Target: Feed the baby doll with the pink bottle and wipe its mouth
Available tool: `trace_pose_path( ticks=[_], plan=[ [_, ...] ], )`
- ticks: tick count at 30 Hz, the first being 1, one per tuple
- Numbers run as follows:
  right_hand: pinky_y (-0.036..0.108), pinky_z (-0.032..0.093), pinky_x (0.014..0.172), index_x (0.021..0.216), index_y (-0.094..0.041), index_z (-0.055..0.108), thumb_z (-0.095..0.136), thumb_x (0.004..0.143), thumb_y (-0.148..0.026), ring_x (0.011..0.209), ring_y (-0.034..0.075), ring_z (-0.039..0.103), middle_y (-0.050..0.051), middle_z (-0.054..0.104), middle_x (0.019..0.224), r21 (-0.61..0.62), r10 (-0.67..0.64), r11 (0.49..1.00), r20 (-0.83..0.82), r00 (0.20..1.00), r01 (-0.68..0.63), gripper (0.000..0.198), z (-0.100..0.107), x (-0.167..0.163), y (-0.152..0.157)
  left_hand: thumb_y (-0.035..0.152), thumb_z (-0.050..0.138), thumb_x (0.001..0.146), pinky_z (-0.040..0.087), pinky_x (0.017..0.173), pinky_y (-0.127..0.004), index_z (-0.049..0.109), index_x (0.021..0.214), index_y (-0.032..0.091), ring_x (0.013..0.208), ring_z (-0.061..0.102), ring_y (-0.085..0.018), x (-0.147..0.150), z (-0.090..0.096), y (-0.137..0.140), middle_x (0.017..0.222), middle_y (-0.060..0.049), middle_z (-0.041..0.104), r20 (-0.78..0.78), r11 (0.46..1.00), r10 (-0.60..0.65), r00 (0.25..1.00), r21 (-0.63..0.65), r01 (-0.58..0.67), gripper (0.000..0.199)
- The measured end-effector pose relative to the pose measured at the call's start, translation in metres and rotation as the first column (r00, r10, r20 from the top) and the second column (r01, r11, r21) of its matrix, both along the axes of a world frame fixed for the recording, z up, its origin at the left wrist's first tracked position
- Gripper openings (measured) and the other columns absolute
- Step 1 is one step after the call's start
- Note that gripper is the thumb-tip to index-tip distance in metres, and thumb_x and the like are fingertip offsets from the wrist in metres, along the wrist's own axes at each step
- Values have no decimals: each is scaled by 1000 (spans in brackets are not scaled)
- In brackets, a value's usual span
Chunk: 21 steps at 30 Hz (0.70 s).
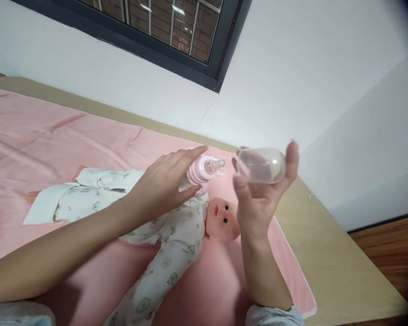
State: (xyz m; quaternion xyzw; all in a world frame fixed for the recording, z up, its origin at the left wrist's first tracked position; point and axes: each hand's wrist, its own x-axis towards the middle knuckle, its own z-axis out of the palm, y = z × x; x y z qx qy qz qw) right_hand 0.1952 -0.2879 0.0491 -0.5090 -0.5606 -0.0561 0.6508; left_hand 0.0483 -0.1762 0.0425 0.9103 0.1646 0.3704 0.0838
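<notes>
My left hand [170, 174] is wrapped round a baby bottle [199, 171] with a pink collar and a clear nipple pointing right. In my right hand [260, 199] is a clear, dome-shaped bottle cap [263, 165], gripped between thumb and fingers and apart from the nipple. Below both hands lies a baby doll [222, 219] on its back, in white clothes printed with small green animals. Its head is near my right wrist, and my left forearm crosses above its body. The bottle's lower part is hidden behind my left hand.
A pink blanket [30, 131] with a white edge covers much of the wooden table [326, 253]. White wall [272, 81] rises behind it, with a dark-framed window [221, 54] above. Brown wood panelling [391, 249] stands at the right.
</notes>
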Motion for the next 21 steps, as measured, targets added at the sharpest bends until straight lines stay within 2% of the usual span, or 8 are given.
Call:
trace_pose_path(
  ticks=[3, 5, 7, 9, 12, 15, 18, 21],
  plan=[
    [58, 46, 109, 151, -49, -2, 54, 91, -47, 141, 27, 43, 4, 28, 153, 100, -114, 989, 1, 994, 113, 83, 5, 27, 4, 22, 58, 86, 44, 107, -45, 35, 149, 18, 130, 51, -29, -2, 3, 13, 144, -10, 52, -25, 1000, 17, 1000, -1, -17, 67],
    [55, 46, 108, 152, -44, 6, 55, 90, -46, 137, 26, 47, 7, 33, 149, 103, -200, 974, -13, 980, 200, 79, 0, 58, 14, 22, 58, 83, 44, 106, -45, 40, 145, 18, 129, 51, -30, -5, 5, 25, 142, -11, 52, -29, 999, 40, 999, -14, -40, 65],
    [52, 47, 106, 151, -38, 11, 57, 87, -44, 132, 25, 51, 11, 38, 146, 60, -291, 955, -25, 956, 292, 79, -16, 97, 26, 23, 58, 82, 46, 104, -43, 47, 137, 17, 126, 53, -30, -7, 8, 41, 135, -9, 56, -33, 997, 78, 996, -26, -79, 56],
    [49, 48, 105, 149, -32, 16, 57, 85, -42, 128, 24, 54, 12, 43, 144, -36, -389, 921, -50, 920, 388, 77, -43, 137, 38, 25, 52, 84, 49, 99, -41, 53, 128, 16, 118, 57, -28, -10, 8, 62, 126, -4, 59, -34, 987, 154, 987, -42, -155, 45],
    [47, 47, 103, 144, -21, 28, 61, 77, -36, 116, 26, 60, 15, 56, 132, -285, -565, 804, -94, 820, 522, 76, -95, 186, 46, 33, 36, 88, 51, 85, -35, 54, 123, 14, 100, 61, -23, -15, 4, 96, 112, 3, 61, -69, 945, 315, 947, -68, -319, 44],
    [46, 47, 100, 141, -17, 37, 60, 73, -31, 112, 29, 62, 17, 62, 124, -512, -639, 663, -8, 769, 545, 73, -139, 213, 41, 31, 22, 91, 49, 72, -28, 52, 126, 12, 94, 61, -21, -23, -4, 128, 101, 6, 62, -190, 924, 359, 914, -67, -377, 49],
    [45, 48, 98, 142, -14, 38, 60, 73, -29, 108, 31, 64, 19, 66, 119, -658, -654, 536, 73, 753, 529, 74, -162, 223, 32, 31, 40, 87, 48, 66, -27, 44, 132, 11, 92, 64, -24, -31, -12, 148, 104, -3, 66, -341, 889, 365, 866, -148, -433, 49],
    [46, 46, 100, 144, -11, 37, 59, 73, -29, 113, 34, 62, 23, 65, 120, -731, -654, 439, 138, 744, 522, 76, -167, 228, 29, 25, 57, 79, 49, 67, -28, 38, 135, 11, 92, 65, -27, -36, -18, 158, 114, -13, 66, -435, 851, 356, 827, -213, -479, 61]
  ],
)
